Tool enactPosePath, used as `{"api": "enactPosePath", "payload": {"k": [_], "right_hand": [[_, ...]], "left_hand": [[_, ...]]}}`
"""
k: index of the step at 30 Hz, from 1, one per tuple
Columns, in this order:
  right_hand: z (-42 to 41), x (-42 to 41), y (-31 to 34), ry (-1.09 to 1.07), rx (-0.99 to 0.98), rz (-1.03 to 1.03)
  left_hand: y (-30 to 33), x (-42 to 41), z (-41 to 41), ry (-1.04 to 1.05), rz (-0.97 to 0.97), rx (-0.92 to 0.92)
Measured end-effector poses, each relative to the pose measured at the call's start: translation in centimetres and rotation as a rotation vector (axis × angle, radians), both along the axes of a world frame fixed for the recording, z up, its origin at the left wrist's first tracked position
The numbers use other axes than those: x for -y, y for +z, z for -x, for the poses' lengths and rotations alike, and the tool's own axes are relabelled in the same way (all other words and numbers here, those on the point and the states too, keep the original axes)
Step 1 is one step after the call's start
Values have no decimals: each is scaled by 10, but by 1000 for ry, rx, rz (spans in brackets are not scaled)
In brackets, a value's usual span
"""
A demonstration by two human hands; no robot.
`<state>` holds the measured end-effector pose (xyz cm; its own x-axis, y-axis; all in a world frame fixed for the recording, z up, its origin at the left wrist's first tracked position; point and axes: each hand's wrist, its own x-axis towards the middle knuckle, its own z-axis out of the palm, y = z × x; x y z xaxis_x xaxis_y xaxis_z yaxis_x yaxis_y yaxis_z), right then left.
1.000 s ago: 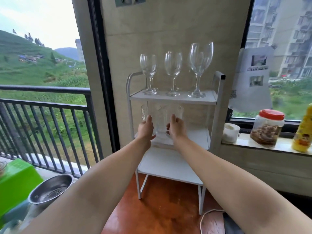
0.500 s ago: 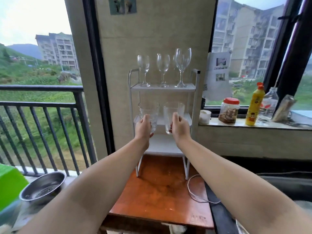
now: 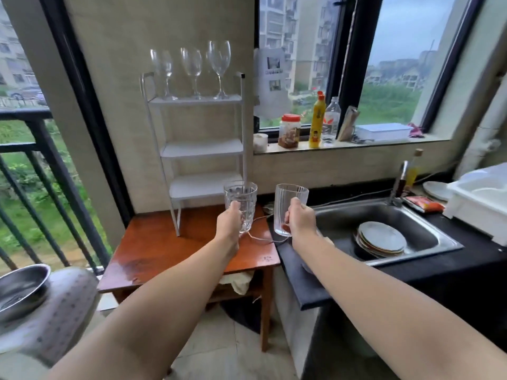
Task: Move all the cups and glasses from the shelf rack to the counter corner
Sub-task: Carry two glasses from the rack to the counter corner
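Note:
My left hand [image 3: 230, 221] grips a ribbed clear glass [image 3: 241, 199], held upright above the wooden table's right edge. My right hand [image 3: 300, 221] grips a smooth clear glass [image 3: 290, 200] over the black counter's left end. Both glasses are off the white shelf rack [image 3: 201, 149], which stands on the table against the wall. Three wine glasses [image 3: 192, 69] stand in a row on its top shelf. The two lower shelves hold nothing that I can see.
The black counter [image 3: 299, 281] holds a steel sink [image 3: 428, 231] with stacked plates [image 3: 381, 239], a tap, and a white dish rack [image 3: 482, 198] at the right. Jars and bottles [image 3: 318, 119] line the windowsill. A white cable crosses the table [image 3: 153, 253]. A steel bowl [image 3: 19, 289] sits at lower left.
Both hands lifted the two glasses off the middle shelf and carried them back and right, toward the counter. The view has swung right, bringing the sink into sight.

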<state>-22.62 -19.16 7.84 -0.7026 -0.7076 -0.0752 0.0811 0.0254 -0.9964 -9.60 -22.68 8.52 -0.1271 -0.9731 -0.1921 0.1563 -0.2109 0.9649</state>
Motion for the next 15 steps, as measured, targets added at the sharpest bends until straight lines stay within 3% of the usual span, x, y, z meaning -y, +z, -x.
{"api": "enactPosePath", "payload": {"k": [8, 15], "right_hand": [[71, -115, -32, -236, -21, -53], [146, -286, -48, -411, -3, -109]], "left_hand": [[-29, -90, 64, -213, -45, 66], [-48, -226, 155, -382, -152, 32]]}}
